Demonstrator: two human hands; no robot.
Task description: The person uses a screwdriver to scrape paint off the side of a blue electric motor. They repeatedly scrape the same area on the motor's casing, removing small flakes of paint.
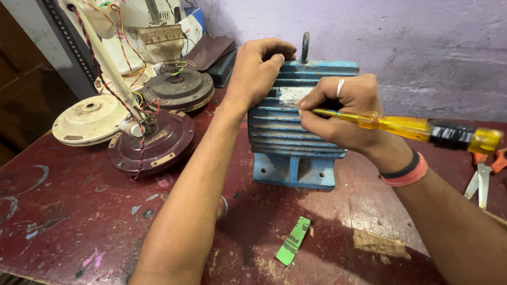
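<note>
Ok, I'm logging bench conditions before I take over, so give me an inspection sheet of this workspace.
Surface: dark red table, scuffed, paint-flecked.
Job's things: blue ribbed motor housing upright; yellow-handled screwdriver, tip at its pale plate.
Clutter: green paper strip; scissors at the right edge; three fan motor bodies.
Hands: left hand grips the housing's top; right hand holds the screwdriver.
Cables: red and yellow wires on the fan motors.
Surroundings: purple wall.

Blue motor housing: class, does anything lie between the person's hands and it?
Nothing visible does. The left hand grips the top of the blue motor housing directly, and the right hand rests against its pale plate, holding a yellow screwdriver there.
</note>
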